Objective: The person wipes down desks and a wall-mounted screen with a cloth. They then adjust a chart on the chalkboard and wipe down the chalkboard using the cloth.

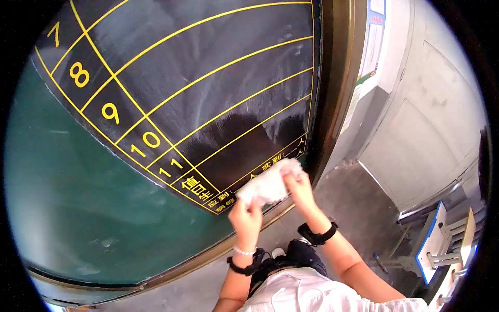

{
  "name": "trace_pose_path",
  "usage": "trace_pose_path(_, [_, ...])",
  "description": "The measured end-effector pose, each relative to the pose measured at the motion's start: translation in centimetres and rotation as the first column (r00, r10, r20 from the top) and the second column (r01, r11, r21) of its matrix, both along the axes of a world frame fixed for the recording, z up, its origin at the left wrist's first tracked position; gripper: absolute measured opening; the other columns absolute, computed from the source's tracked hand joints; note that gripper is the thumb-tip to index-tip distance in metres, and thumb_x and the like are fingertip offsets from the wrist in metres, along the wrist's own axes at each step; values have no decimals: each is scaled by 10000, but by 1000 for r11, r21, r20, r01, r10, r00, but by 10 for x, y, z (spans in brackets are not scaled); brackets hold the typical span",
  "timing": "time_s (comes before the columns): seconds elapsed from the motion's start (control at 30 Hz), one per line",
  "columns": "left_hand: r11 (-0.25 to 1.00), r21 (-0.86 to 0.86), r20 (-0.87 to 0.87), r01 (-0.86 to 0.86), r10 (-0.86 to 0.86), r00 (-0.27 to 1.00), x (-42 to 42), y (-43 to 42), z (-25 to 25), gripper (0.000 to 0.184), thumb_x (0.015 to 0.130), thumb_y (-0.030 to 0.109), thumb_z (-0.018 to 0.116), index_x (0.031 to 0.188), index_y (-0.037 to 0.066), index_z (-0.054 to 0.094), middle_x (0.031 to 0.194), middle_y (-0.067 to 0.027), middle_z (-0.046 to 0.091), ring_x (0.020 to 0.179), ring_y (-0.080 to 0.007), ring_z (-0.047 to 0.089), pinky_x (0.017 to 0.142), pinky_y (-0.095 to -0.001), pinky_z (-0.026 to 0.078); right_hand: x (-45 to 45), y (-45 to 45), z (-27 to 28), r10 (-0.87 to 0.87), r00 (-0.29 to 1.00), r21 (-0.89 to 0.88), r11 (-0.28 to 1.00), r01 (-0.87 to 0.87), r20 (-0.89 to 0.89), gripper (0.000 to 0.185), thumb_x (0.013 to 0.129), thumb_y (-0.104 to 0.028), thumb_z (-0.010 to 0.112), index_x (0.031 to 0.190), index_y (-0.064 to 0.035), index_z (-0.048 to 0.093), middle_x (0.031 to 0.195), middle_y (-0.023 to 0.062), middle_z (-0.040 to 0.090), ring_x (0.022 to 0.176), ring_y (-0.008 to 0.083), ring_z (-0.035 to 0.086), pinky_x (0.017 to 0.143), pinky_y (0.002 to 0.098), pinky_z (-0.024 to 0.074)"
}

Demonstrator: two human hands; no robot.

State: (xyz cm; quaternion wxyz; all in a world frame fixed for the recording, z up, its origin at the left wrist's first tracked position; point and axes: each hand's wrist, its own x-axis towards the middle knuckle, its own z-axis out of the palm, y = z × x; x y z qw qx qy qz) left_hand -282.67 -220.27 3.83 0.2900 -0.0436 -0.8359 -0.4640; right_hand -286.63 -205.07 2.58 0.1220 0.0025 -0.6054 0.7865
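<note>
A crumpled white cloth point(266, 185) is stretched between my two hands, in front of the lower right corner of a blackboard chart point(223, 93). My left hand point(246, 218) pinches its lower left end, fingers closed. At the upper right end my right hand point(298, 188) grips it, fingers closed too. Yellow lines, numbers and characters mark the chart. Its lower part shows a dark, streak-edged patch point(234, 151), while pale chalky smears cover the rows above. Whether the cloth touches the board, I cannot tell.
Green board point(93, 208) extends to the left, edged below by a metal frame point(208, 257). A brown frame point(338, 78) borders the board's right side. Beyond it are a pale door point(426, 114) and grey floor point(348, 192). Desks point(436, 244) stand at the lower right.
</note>
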Motion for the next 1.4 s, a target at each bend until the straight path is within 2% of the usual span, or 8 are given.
trace_pose_path(0.1, [987, 30, -174, -158, 161, 971, 19, -43, 4, 148, 840, 80, 622, 921, -43, 639, 694, -85, 643, 603, -84, 518, 537, -287, 436, 15, -43, 16, 223, 971, 17, 975, -222, -89, 168, 878, -137, 563, 941, 4, 630, 832, -9, 631, 769, 75, 566, 685, 250, 468])
trace_pose_path(0.5, [982, 48, -202, -184, 190, 961, 11, -28, 38, 179, 856, 113, 628, 957, -34, 642, 676, -36, 595, 605, -61, 451, 527, -250, 398, 0, -31, 25, 211, 962, -137, 962, -236, -175, 207, 848, -168, 600, 965, 0, 631, 889, -1, 642, 819, 84, 573, 749, 258, 466])
trace_pose_path(0.63, [999, -24, -230, 25, -30, 973, -21, 15, 61, 197, 845, 170, 667, 843, -21, 618, 550, -69, 480, 513, -93, 392, 466, -274, 349, -20, 15, 47, 55, 977, -422, 896, -140, -207, 252, 870, -249, 565, 989, -29, 603, 954, 27, 616, 897, 143, 575, 819, 314, 450])
trace_pose_path(0.7, [987, -18, -227, 162, -161, 960, -36, 36, 79, 256, 839, 176, 668, 750, -25, 538, 598, -198, 548, 502, -339, 551, 470, -359, 416, -30, 42, 43, 79, 917, -678, 649, -346, -392, 294, 894, -334, 520, 929, -48, 579, 910, 51, 591, 909, 197, 554, 854, 369, 425])
trace_pose_path(0.8, [885, 142, -230, 444, -407, 884, -48, 51, 98, 394, 917, 369, 534, 931, -24, 557, 800, -209, 609, 744, -305, 619, 653, -366, 462, -19, 56, 58, 179, 757, -587, 529, -612, -628, 419, 926, -370, 467, 1145, -13, 472, 1150, 133, 492, 1067, 247, 490, 959, 407, 369])
trace_pose_path(0.93, [472, 396, -366, 788, -705, 607, -54, 56, 99, 783, 915, 595, 380, 1349, -54, 322, 1316, -194, 449, 1232, -273, 453, 1047, -394, 339, -8, 35, 56, -26, 846, -75, 997, -17, -532, 638, 851, -211, 614, 1362, 32, 321, 1419, 177, 343, 1320, 312, 338, 1103, 427, 260])
trace_pose_path(1.03, [563, 301, -348, 770, -687, 638, -52, 55, 97, 829, 916, 580, 400, 1433, -36, 201, 1385, -204, 374, 1271, -274, 409, 1055, -398, 329, -7, 34, 73, -82, 729, 673, 326, 664, -680, 723, 756, -257, 709, 1341, 6, 376, 1273, 220, 466, 1162, 370, 453, 1047, 461, 306])
trace_pose_path(1.4, [881, -263, -487, 392, -472, 735, -48, 71, 100, 506, 861, 84, 560, 1326, -24, 393, 1300, -224, 457, 1194, -361, 465, 994, -420, 385, -48, 8, 51, -158, 609, 500, 431, 751, -777, 516, 788, -231, 593, 1235, 3, 488, 1098, 225, 546, 942, 389, 519, 828, 467, 417])
